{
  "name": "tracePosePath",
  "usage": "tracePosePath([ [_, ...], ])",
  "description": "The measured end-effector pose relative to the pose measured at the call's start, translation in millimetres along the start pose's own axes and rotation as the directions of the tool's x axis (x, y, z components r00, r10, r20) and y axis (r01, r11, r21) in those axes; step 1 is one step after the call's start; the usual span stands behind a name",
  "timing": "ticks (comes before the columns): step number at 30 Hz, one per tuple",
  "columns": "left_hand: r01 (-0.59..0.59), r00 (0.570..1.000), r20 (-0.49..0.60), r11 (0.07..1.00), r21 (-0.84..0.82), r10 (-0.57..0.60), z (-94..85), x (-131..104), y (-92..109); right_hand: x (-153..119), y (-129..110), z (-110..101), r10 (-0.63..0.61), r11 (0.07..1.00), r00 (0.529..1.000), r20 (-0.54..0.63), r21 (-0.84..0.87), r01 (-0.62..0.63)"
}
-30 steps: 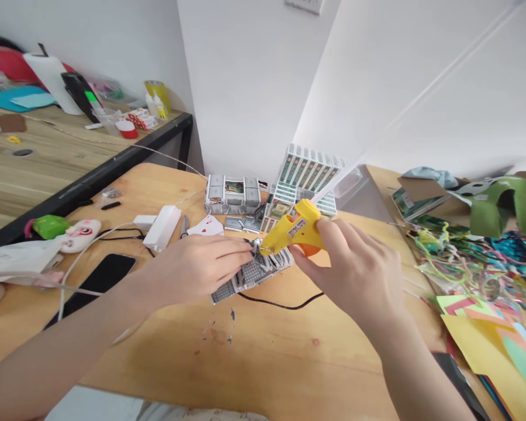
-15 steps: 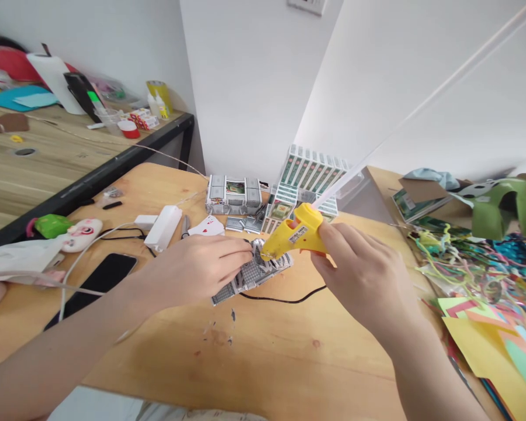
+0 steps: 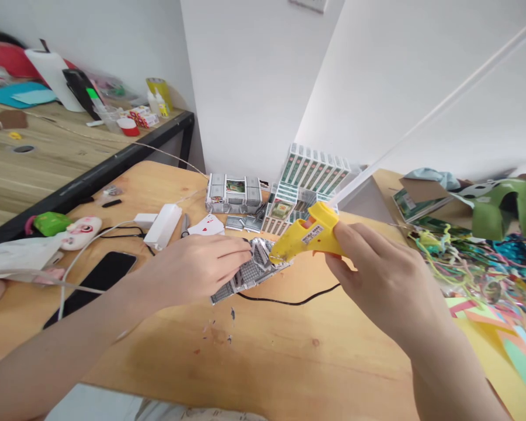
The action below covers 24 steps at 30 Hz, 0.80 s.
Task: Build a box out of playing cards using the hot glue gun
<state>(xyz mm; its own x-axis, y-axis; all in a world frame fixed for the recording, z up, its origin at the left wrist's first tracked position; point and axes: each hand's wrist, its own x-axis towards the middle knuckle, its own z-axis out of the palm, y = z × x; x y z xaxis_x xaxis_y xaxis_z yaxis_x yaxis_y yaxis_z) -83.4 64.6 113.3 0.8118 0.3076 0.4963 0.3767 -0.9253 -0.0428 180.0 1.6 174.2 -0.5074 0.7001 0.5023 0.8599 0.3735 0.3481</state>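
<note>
My right hand (image 3: 377, 272) is wrapped round a yellow hot glue gun (image 3: 318, 234), with a long pale glue stick (image 3: 403, 131) jutting from its back end up to the right. The gun's nozzle points down left, at the right side of a grey patterned model made of playing cards (image 3: 256, 272). I cannot tell whether the tip touches it. My left hand (image 3: 201, 263) pinches the model's upper left part between closed fingers; the fingertips hide part of it. Behind it lie grey card strips (image 3: 243, 223) and an ace of hearts card (image 3: 208, 225).
A larger card-built piece (image 3: 234, 193) and stacked card boxes (image 3: 315, 166) stand at the back. Left are a white power strip (image 3: 163, 226), scissors (image 3: 185, 223) and a black phone (image 3: 99, 283). Coloured paper (image 3: 477, 339) and tangled craft strands (image 3: 447, 257) fill the right. A black cord (image 3: 289, 302) crosses the table.
My right hand has drawn the glue gun a little to the right, so its nozzle sits further toward the model's right side. My left hand has stayed almost still.
</note>
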Motion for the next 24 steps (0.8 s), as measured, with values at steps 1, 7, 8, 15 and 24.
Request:
tracePosePath([
  [1, -0.005, 1.000, -0.003, 1.000, 0.007, 0.005, -0.6, 0.4, 0.6, 0.1, -0.3, 2.0, 0.005, 1.000, 1.000, 0.004, 0.003, -0.005],
  [7, -0.015, 1.000, -0.009, 1.000, 0.025, 0.015, -1.9, 2.4, 2.8, 3.4, -3.4, 10.1, 0.024, 1.000, 1.000, 0.017, 0.012, -0.024],
  [8, -0.012, 1.000, -0.008, 1.000, 0.025, 0.012, -1.5, 2.6, 2.7, 4.0, -3.8, 9.6, 0.022, 1.000, 1.000, 0.014, 0.015, -0.022],
  [15, -0.074, 0.997, 0.010, 0.995, 0.060, 0.074, 1.9, 1.6, 1.0, 2.2, 0.0, -3.7, -0.021, 1.000, 1.000, -0.006, -0.020, 0.020],
  [24, -0.073, 0.997, 0.013, 0.993, 0.091, 0.073, 1.8, -1.0, 1.8, -0.4, 0.1, -4.5, 0.027, 1.000, 0.998, -0.053, 0.001, -0.027],
])
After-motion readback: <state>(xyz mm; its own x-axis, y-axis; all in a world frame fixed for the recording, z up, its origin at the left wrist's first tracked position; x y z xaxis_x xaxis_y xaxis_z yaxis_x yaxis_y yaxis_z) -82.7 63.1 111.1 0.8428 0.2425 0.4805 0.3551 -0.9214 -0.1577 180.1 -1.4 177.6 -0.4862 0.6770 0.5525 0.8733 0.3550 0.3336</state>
